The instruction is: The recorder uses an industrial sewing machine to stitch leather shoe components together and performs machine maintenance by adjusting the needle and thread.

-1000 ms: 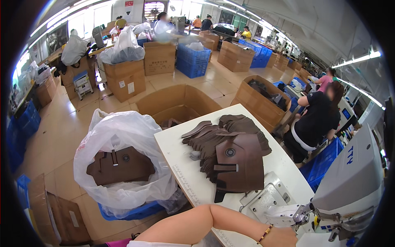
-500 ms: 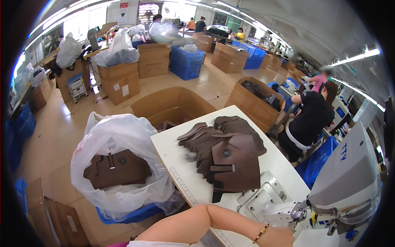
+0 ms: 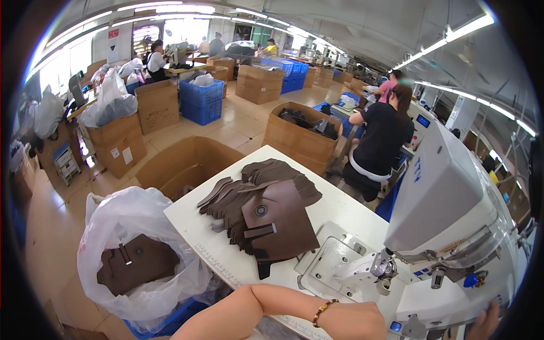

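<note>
My left hand point(image 3: 358, 322) is bent over at the table's near edge, below the sewing machine's metal arm point(image 3: 362, 271); its fingers are hidden. A beaded bracelet point(image 3: 324, 310) circles that wrist. At the lower right, part of my right hand point(image 3: 484, 324) shows beside the machine's base, fingers stretched upward and apparently holding nothing. The grey-white sewing machine point(image 3: 439, 198) towers over the right side of the white table point(image 3: 212, 258). On the table lies a fanned stack of brown leather-like panels point(image 3: 283, 218), the top one with a round eyelet and a dark strap.
A white plastic bag point(image 3: 107, 218) in a blue crate point(image 3: 164, 320) holds another brown panel point(image 3: 139, 265). Beyond the table stand open cardboard boxes point(image 3: 190, 164) and blue crates point(image 3: 202, 102). A co-worker in black point(image 3: 382, 133) sits past the table at right.
My view has swung to the right, so the table and bag sit further left in the picture. My right hand has come into sight. The brown stack looks unchanged.
</note>
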The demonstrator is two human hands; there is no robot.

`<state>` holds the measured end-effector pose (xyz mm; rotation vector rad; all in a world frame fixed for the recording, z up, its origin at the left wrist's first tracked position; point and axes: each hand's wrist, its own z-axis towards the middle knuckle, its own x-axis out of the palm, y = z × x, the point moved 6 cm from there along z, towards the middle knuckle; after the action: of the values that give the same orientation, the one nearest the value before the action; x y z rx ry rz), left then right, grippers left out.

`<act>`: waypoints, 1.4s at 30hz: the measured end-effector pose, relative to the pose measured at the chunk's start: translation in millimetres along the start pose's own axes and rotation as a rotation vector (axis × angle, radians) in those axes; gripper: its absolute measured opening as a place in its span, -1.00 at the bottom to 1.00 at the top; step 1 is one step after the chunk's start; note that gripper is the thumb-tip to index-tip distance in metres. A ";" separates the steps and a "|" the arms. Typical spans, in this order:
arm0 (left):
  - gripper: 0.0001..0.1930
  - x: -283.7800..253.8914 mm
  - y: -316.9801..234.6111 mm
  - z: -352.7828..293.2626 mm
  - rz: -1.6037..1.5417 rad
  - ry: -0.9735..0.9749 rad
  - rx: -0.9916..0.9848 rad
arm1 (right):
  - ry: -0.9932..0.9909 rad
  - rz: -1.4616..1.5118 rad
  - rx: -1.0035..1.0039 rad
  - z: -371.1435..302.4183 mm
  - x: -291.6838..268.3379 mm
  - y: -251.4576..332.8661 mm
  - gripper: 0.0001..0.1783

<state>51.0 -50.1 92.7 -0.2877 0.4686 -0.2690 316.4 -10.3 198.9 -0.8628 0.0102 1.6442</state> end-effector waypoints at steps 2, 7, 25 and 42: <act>-0.87 -4.5 -6.3 -0.3 0.031 -0.073 0.042 | 0.076 -0.023 0.026 0.0 2.5 20.2 -0.70; -0.88 -16.3 -17.5 4.5 0.088 -0.355 0.148 | -0.059 -0.070 -0.063 18.8 3.6 50.5 -0.60; -0.84 44.3 22.8 -19.1 0.463 0.140 -0.007 | 0.114 0.850 0.090 -3.7 30.6 74.3 -0.44; -0.64 -6.3 67.3 -27.4 0.231 0.012 -0.600 | 0.578 1.745 0.655 -39.5 116.8 167.3 -0.82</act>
<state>45.1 8.4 49.5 -0.8109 0.5834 0.1040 193.7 23.5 34.6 -0.7076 2.0690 2.4916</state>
